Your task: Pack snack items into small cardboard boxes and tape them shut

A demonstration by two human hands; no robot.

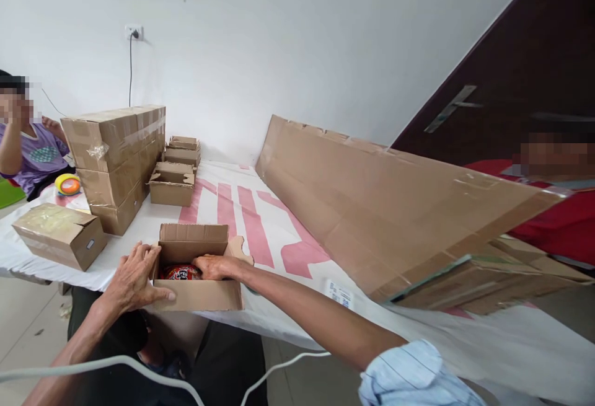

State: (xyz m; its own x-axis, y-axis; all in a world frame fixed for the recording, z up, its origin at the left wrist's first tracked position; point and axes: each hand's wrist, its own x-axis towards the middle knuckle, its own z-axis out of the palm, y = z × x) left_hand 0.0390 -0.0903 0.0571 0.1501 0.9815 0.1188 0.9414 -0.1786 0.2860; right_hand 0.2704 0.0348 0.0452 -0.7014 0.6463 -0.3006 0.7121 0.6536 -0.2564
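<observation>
An open cardboard box (199, 295) stands at the table's front edge, its back flap raised. Inside it lies a shiny red packet (179, 272) with white lettering and dark print, partly hidden by the box walls. My left hand (134, 279) grips the box's left end, fingers over the side wall and thumb along the front. Over the right end reaches my right hand (211, 266), dipping into the box beside the packet. Its fingertips are down in the box, so whether they hold the packet does not show.
Taped boxes (121, 152) are stacked at the left, near a closed box (60, 232) and a tape roll (68, 185). Open boxes (171, 192) line the back. A large cardboard sheet (381, 201) leans at the right. People sit at both sides. A white cable (116, 361) crosses the front.
</observation>
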